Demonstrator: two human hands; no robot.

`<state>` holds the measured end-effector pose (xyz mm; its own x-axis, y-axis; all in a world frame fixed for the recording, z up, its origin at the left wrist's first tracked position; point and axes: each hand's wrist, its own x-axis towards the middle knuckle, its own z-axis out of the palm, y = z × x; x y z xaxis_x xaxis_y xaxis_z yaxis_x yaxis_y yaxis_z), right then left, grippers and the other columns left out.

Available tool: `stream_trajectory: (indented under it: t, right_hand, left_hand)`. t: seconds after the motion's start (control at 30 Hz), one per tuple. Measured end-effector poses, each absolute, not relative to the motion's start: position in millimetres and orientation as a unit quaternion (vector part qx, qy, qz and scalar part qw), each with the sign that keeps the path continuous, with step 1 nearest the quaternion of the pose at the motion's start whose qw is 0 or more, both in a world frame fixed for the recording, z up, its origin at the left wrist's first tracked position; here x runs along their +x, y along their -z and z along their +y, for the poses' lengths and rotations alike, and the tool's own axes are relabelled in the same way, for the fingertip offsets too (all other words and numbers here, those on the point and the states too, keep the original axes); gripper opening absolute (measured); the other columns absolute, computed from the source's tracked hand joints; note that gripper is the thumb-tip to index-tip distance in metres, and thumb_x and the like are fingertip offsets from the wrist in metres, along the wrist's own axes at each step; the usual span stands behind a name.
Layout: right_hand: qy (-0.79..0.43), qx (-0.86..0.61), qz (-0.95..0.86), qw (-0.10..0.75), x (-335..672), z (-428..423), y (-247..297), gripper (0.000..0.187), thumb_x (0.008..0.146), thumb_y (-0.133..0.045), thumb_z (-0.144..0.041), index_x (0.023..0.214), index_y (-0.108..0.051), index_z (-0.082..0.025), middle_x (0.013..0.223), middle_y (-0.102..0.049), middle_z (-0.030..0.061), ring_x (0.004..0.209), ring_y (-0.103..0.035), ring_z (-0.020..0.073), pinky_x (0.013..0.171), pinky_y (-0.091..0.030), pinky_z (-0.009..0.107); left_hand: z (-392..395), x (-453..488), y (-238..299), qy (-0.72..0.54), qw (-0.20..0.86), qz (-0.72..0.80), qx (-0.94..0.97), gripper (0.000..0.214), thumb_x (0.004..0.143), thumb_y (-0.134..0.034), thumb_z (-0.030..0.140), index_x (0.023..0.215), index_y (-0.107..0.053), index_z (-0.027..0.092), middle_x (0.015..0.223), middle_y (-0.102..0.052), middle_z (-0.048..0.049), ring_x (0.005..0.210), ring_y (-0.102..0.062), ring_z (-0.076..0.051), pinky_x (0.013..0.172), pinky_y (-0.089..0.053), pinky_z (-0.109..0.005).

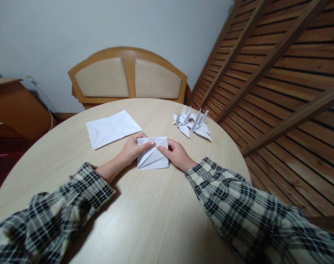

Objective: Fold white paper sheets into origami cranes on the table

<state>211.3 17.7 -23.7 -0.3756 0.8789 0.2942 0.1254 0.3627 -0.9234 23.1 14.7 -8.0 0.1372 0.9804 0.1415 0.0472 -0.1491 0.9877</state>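
Note:
A folded white paper square [153,157] with diagonal creases lies on the round light-wood table [145,216]. My left hand [132,150] grips its left edge, fingers curled over the top, the index finger pressing on the paper. From the other side, my right hand [176,154] pinches the right edge, its fingertip meeting the left one near the paper's top middle. Both arms wear plaid sleeves.
A flat creased white sheet [113,128] lies to the back left. Several folded white paper cranes [193,123] stand at the back right. A wooden chair [128,77] with beige pads sits behind the table. Slatted wooden wall [279,91] on the right.

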Motion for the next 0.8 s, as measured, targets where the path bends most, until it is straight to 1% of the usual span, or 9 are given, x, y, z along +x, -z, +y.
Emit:
stream_trajectory:
  t: [0.1,0.2,0.33,0.4,0.47,0.53,0.63,0.8]
  right_hand:
    - [-0.404,-0.379,-0.715,0.426,212.1,17.7,22.9,0.03,0.084,-0.062,-0.047,0.086,-0.065,-0.017,0.08,-0.067,0.0035,0.072,-0.059,0.016,0.063,-0.047,0.029]
    - [-0.381,-0.393,-0.717,0.432,212.9,19.9,25.0,0.029,0.084,-0.062,-0.046,0.086,-0.065,-0.018,0.081,-0.068,0.0039,0.073,-0.06,0.0166,0.063,-0.048,0.03]
    - [-0.396,-0.42,-0.674,0.46,213.4,25.7,30.3,0.029,0.084,-0.062,-0.047,0.087,-0.064,-0.018,0.086,-0.07,0.0062,0.079,-0.063,0.0189,0.069,-0.05,0.032]
    - [-0.416,-0.422,-0.645,0.483,213.3,28.7,32.6,0.03,0.084,-0.062,-0.046,0.091,-0.064,-0.017,0.093,-0.071,0.0077,0.084,-0.064,0.0197,0.074,-0.051,0.034]
    - [-0.43,-0.419,-0.62,0.505,212.9,31.0,34.2,0.031,0.085,-0.061,-0.045,0.096,-0.064,-0.017,0.099,-0.071,0.0088,0.089,-0.064,0.0201,0.078,-0.052,0.036]
    - [-0.435,-0.421,-0.604,0.519,212.6,32.4,35.0,0.031,0.084,-0.061,-0.045,0.097,-0.063,-0.017,0.101,-0.07,0.0088,0.09,-0.064,0.0203,0.079,-0.052,0.036]
    - [-0.431,-0.427,-0.597,0.525,212.6,32.8,34.9,0.03,0.084,-0.062,-0.046,0.096,-0.063,-0.018,0.1,-0.071,0.008,0.089,-0.065,0.0202,0.078,-0.053,0.036]
    - [-0.419,-0.433,-0.592,0.535,213.6,32.7,33.1,0.03,0.084,-0.062,-0.046,0.096,-0.064,-0.018,0.101,-0.071,0.0088,0.091,-0.065,0.0211,0.081,-0.053,0.037]
  left_hand:
    - [11.5,24.6,3.3,-0.465,0.449,0.448,0.618,0.031,0.067,-0.078,0.04,0.067,-0.056,0.017,0.062,-0.054,0.0017,0.055,-0.049,-0.011,0.047,-0.037,-0.022]
    - [11.1,25.2,1.6,-0.453,0.454,0.449,0.622,0.03,0.073,-0.073,0.043,0.069,-0.059,0.016,0.061,-0.054,0.001,0.053,-0.047,-0.011,0.046,-0.035,-0.023]
    - [11.9,26.8,1.4,-0.467,0.477,0.429,0.609,0.029,0.073,-0.072,0.043,0.074,-0.061,0.017,0.067,-0.058,-0.0009,0.058,-0.05,-0.012,0.05,-0.039,-0.025]
    - [11.4,28.1,0.5,-0.471,0.497,0.409,0.603,0.028,0.072,-0.074,0.04,0.081,-0.063,0.017,0.075,-0.062,-0.003,0.063,-0.054,-0.014,0.056,-0.043,-0.026]
    - [10.7,28.9,-0.3,-0.457,0.517,0.396,0.606,0.029,0.073,-0.073,0.04,0.087,-0.065,0.016,0.079,-0.064,-0.0044,0.065,-0.055,-0.015,0.058,-0.044,-0.027]
    - [10.7,28.7,-0.2,-0.423,0.524,0.401,0.621,0.029,0.077,-0.069,0.044,0.082,-0.066,0.015,0.074,-0.063,-0.004,0.062,-0.053,-0.015,0.056,-0.042,-0.028]
    - [12.4,27.1,1.6,-0.382,0.511,0.416,0.648,0.037,0.079,-0.063,0.051,0.07,-0.065,0.016,0.065,-0.06,-0.0028,0.058,-0.05,-0.015,0.054,-0.04,-0.028]
    - [14.9,25.3,4.4,-0.369,0.489,0.416,0.672,0.041,0.08,-0.059,0.053,0.062,-0.06,0.016,0.057,-0.053,-0.0013,0.052,-0.043,-0.013,0.047,-0.034,-0.025]
